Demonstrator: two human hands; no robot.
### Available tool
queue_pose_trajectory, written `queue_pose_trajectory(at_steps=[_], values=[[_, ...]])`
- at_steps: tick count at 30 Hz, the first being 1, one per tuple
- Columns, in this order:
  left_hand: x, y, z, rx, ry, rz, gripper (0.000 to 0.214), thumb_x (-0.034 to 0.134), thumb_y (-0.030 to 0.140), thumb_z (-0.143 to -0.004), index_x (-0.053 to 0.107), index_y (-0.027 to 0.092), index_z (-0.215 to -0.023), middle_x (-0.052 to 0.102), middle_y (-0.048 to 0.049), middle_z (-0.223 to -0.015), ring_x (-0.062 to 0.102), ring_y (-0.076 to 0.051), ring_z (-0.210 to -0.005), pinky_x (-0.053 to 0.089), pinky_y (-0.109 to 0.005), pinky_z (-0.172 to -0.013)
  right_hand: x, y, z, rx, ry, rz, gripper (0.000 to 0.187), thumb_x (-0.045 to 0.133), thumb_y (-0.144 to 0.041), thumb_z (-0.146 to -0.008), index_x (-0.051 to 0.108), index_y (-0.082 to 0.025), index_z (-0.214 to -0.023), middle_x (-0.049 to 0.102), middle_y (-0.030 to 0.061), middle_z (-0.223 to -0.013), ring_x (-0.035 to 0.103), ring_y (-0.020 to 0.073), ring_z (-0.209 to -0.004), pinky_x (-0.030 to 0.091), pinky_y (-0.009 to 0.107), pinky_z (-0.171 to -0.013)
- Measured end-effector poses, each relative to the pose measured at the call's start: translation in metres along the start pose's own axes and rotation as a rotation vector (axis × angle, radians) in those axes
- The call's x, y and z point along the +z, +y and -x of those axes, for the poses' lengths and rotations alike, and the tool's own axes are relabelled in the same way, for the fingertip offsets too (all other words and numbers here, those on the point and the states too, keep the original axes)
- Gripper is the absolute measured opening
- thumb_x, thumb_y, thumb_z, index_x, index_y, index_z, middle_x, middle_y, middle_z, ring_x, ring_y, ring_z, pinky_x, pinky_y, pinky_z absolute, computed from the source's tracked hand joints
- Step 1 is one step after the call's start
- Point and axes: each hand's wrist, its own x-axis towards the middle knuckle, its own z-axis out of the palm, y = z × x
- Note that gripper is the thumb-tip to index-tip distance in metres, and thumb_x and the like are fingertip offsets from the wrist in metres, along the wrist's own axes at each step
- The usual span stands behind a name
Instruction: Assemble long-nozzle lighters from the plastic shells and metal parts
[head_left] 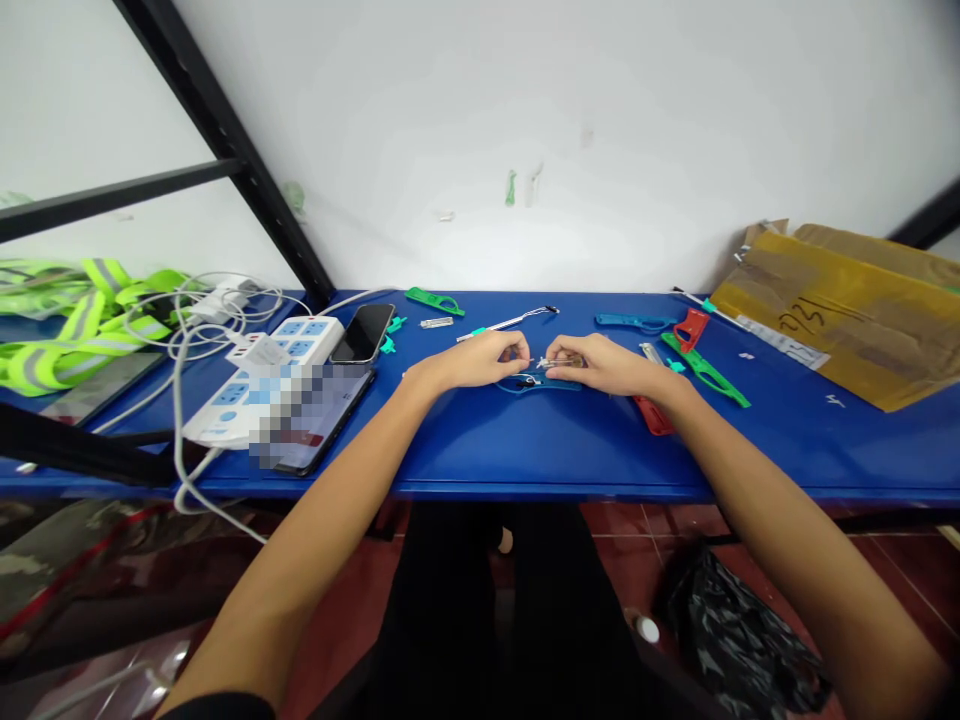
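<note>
My left hand (486,360) and my right hand (604,365) are close together above the blue tabletop. The left thumb and fingertips are pinched together; whatever is between them is too small to make out. In the fingers of my right hand is a small, pale, narrow part (553,362), its tip pointing toward my left hand. Under both hands lies a flat blue plastic piece (561,384), with a thin white wire and a black end beside it. A white stick with a teal clip (480,331) lies just behind my left hand.
Around the hands lie a green handle-shaped piece (435,301), a blue one (636,322), red and green ones (705,370) and a red piece (654,415). Leftward are phones (363,334), a white power strip (247,395) and cables. A cardboard box (862,310) stands right.
</note>
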Motion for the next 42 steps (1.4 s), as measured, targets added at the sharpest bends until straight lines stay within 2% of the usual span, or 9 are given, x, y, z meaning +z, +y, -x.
queue_pose_trajectory(at_steps=[3,7,21,30,42], values=[[-0.0002,0.0024,0.0006,-0.018,-0.004,0.057,0.020,0.062,0.038,-0.102,0.071,0.020,-0.102,0.073,-0.0040,-0.090,0.066,-0.017,-0.077,0.048,-0.030,-0.069,0.0020,0.0016,-0.0014,-0.002,0.020,-0.006,0.035,0.066,-0.055,-0.101,0.066,-0.021,-0.106,0.065,-0.0007,-0.078,0.055,0.0173,-0.069,0.039,0.031,-0.068],[-0.0013,0.0041,0.0012,-0.032,-0.030,0.087,0.019,0.062,0.036,-0.101,0.072,0.021,-0.100,0.073,-0.0037,-0.087,0.064,-0.017,-0.075,0.047,-0.030,-0.067,0.0038,0.0043,-0.0025,-0.014,0.054,-0.005,0.033,0.066,-0.054,-0.102,0.067,-0.021,-0.108,0.068,0.0006,-0.081,0.058,0.0180,-0.072,0.041,0.032,-0.070],[0.0015,0.0023,0.0004,-0.006,-0.028,0.113,0.016,0.061,0.032,-0.099,0.072,0.021,-0.098,0.074,-0.0046,-0.088,0.065,-0.017,-0.075,0.049,-0.031,-0.070,0.0043,0.0037,-0.0021,0.007,0.036,0.009,0.029,0.070,-0.051,-0.101,0.071,-0.023,-0.107,0.067,-0.0008,-0.078,0.054,0.0167,-0.067,0.039,0.032,-0.068],[0.0020,0.0007,0.0004,0.001,-0.040,0.085,0.020,0.062,0.038,-0.099,0.074,0.022,-0.100,0.073,-0.0042,-0.084,0.065,-0.018,-0.073,0.047,-0.030,-0.066,0.0043,0.0016,-0.0026,-0.005,0.031,0.047,0.031,0.070,-0.053,-0.100,0.073,-0.022,-0.107,0.060,-0.0032,-0.072,0.051,0.0156,-0.065,0.035,0.031,-0.067],[0.0019,0.0004,0.0003,-0.008,-0.048,0.093,0.019,0.061,0.035,-0.099,0.073,0.020,-0.099,0.075,-0.0046,-0.089,0.066,-0.018,-0.077,0.048,-0.031,-0.069,0.0040,0.0023,-0.0026,-0.019,0.017,0.037,0.036,0.070,-0.057,-0.101,0.075,-0.022,-0.106,0.063,-0.0022,-0.073,0.051,0.0160,-0.065,0.034,0.031,-0.067]])
